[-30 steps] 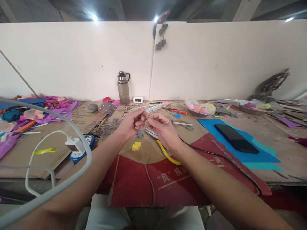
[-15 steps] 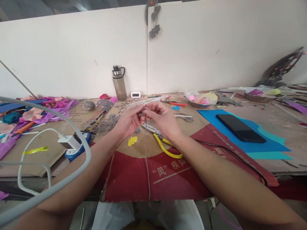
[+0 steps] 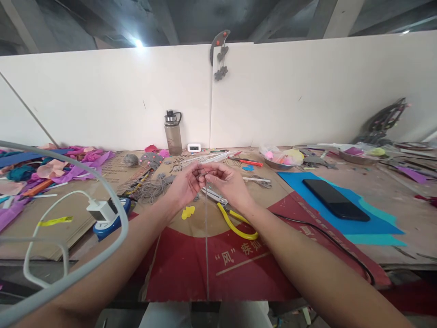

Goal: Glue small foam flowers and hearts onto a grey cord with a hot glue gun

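Observation:
My left hand and my right hand meet above the middle of the cardboard, fingertips pinched together. Between them is the upper end of a thin grey cord, which hangs straight down past the board's front edge. What else the fingers may hold is too small and covered to make out. Just below my right hand lie pliers with yellow handles, their metal jaws partly behind the hand. Yellow paper cut-outs rest beneath my left hand. A tangle of grey yarn lies left of it.
A red and brown cardboard sheet covers the table's front. At right, a black phone lies on blue sheets. A bottle stands at the wall. A white charger and a looping cable are at left.
The camera has tilted up, so the scene sits lower and more ceiling shows. Both hands stay pinched together at the cord, which now hangs straighter.

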The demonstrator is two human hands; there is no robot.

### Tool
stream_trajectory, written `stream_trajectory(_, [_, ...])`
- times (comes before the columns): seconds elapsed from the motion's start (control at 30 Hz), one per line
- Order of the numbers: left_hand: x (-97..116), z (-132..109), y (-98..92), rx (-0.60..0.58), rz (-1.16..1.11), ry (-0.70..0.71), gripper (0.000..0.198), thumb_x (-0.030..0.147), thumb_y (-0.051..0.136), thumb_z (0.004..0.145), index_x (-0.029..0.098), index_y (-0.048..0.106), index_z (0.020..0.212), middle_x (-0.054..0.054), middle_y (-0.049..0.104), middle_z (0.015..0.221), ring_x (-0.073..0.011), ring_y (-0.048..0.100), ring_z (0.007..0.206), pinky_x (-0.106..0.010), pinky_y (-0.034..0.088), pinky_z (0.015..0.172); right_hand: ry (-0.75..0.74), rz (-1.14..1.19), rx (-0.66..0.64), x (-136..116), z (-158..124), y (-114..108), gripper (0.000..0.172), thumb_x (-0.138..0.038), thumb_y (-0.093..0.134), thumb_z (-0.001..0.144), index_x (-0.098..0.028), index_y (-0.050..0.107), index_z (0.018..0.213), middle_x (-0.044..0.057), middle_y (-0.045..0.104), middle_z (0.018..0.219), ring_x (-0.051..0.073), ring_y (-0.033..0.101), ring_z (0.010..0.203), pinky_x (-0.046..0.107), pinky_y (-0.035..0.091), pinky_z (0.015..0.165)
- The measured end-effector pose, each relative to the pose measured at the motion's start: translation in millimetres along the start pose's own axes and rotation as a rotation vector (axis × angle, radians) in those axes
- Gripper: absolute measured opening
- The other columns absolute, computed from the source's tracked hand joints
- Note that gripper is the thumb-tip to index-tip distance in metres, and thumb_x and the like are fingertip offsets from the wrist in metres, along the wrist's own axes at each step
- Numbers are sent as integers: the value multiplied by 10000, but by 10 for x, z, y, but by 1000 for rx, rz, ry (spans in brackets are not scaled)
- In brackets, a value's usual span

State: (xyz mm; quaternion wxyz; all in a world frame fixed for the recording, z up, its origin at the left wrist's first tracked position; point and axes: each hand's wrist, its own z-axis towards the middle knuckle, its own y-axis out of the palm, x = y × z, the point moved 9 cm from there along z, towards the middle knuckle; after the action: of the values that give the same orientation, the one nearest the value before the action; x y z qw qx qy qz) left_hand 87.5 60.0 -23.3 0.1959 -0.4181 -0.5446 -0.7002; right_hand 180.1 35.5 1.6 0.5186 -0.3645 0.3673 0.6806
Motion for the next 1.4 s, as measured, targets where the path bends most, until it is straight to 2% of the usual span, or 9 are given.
stream_trajectory(0.2, [-32, 4, 24, -59, 48, 2, 180, 296, 603, 831, 123, 618, 788, 8, 550, 629, -60, 502, 503, -174, 458, 525, -25, -29, -6, -1, -5, 10, 103, -293, 681, 726, -213, 617, 734, 8, 639, 708, 152, 607, 631, 341, 513, 677])
stream_trajectory(0.37, [0, -9, 21, -71, 150, 2, 238, 354, 632, 796, 117, 643, 808, -12, 561, 687, -76, 515, 557, -177, 420, 473, -29, -90, 36, -26, -8, -30, 94, -296, 627, 766, -221, 571, 763, -11, 612, 711, 147, 586, 658, 328, 491, 697])
stream_trajectory(0.5, [170, 22, -204, 95, 515, 88, 273, 380, 693, 726, 149, 680, 869, -58, 635, 936, -115, 571, 724, -179, 418, 500, -65, -46, 182, -89, 10, -211, 121, -299, 651, 735, -213, 567, 747, -7, 611, 797, 142, 574, 793, 314, 460, 807])
stream_trajectory(0.57, [338, 47, -293, 154, 814, 198, 236, 344, 723, 682, 159, 701, 827, -44, 643, 837, -122, 553, 711, -190, 427, 547, -33, 90, 206, -79, 23, -261, 162, -324, 658, 722, -217, 539, 748, -7, 611, 817, 138, 577, 781, 310, 475, 779])
stream_trajectory(0.67, [429, 97, -271, 30, 1194, 285, 106, 250, 730, 631, 170, 712, 698, -27, 652, 680, -129, 549, 637, -207, 396, 572, 70, 226, 180, -26, 28, -250, 231, -360, 670, 703, -225, 496, 772, -30, 579, 782, 80, 471, 547, 249, 440, 543])
stream_trajectory(0.73, [398, 102, -247, -84, 1336, 273, 53, 232, 697, 639, 185, 709, 660, -17, 654, 630, -136, 548, 600, -218, 373, 556, 147, 218, 149, 24, 16, -217, 256, -356, 679, 688, -223, 476, 767, -57, 527, 703, 42, 303, 441, 198, 284, 413])
stream_trajectory(0.83, [253, 58, -193, -257, 1527, 190, 58, 234, 681, 635, 213, 718, 673, -1, 662, 626, -136, 536, 570, -227, 341, 535, 278, 98, 95, 152, -21, -156, 215, -312, 654, 686, -214, 468, 732, -85, 415, 580, 39, 220, 424, 192, 146, 393])
stream_trajectory(0.93, [130, 8, -165, -345, 1669, 129, 123, 243, 728, 576, 231, 724, 698, 5, 668, 674, -140, 533, 606, -230, 330, 555, 330, -72, 50, 256, -50, -114, 141, -284, 619, 692, -209, 500, 705, -86, 364, 531, 59, 269, 434, 210, 184, 400])
stream_trajectory(1.4, [38, 53, -203, -338, 1669, 144, 146, 144, 725, 506, 220, 668, 617, 9, 597, 583, -147, 498, 531, -248, 281, 495, 314, -313, -108, 519, -62, -3, 127, -327, 609, 698, -200, 603, 686, -64, 449, 515, 72, 320, 442, 217, 253, 406])
